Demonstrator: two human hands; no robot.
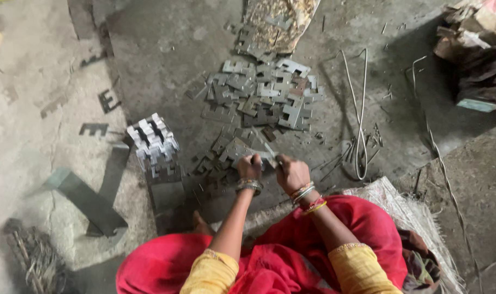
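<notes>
While she's sitting low on a woven sack (417,218) spread over the concrete floor (166,43), everything is lying within arm's reach, which I'd guess is the whole idea of the layout. Farthest out, a big loose heap of flat stamped metal plates (264,95) is spreading across the middle of the floor, trailing off toward a patterned cloth (283,19) at the far edge. Over on the left, a tidy stack of the same notched plates (152,142) is standing upright beside her, so it looks like sorted pieces are being kept apart from the jumble. A long bent wire loop (359,114) is lying to the right of the heap, with short metal offcuts scattered near it. A flat dark bar (87,198) is resting on the near left.

Closer in, both hands are working together just in front of her knees. Her left hand (249,167) and right hand (291,173) are sitting close side by side, both closing on one small grey plate (261,155), holding it just above the near edge of the scattered pile. How tightly her fingers are gripping, I can't tell from where I'm standing. Bangles (304,191) are bunching at both wrists.
</notes>
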